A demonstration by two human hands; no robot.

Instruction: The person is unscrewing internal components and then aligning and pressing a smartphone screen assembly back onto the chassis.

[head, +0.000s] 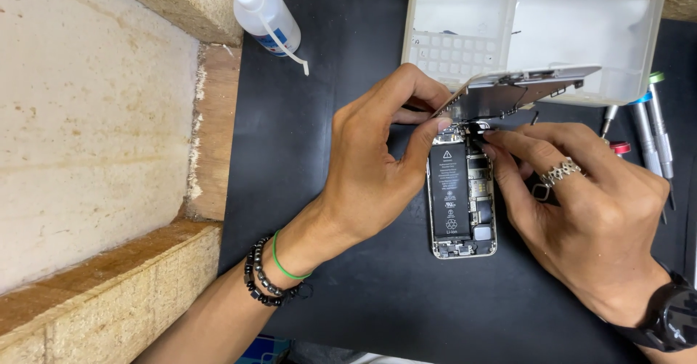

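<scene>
An opened phone body (462,197) with a black battery lies on a black mat (312,189). Its screen panel (519,91) is lifted and tilted up at the far end. My left hand (377,168) holds the raised screen panel by its edge between thumb and fingers. My right hand (581,204), with a ring and a black wrist watch, rests its fingertips on the connectors at the top of the phone body, right under the raised panel. Whether it pinches anything small there is hidden by the fingers.
A white plastic compartment box (537,30) stands behind the phone. A white squeeze bottle (267,15) lies at the far left of the mat. Several screwdrivers (650,128) lie at the right. A rough wooden ledge (109,291) borders the mat on the left.
</scene>
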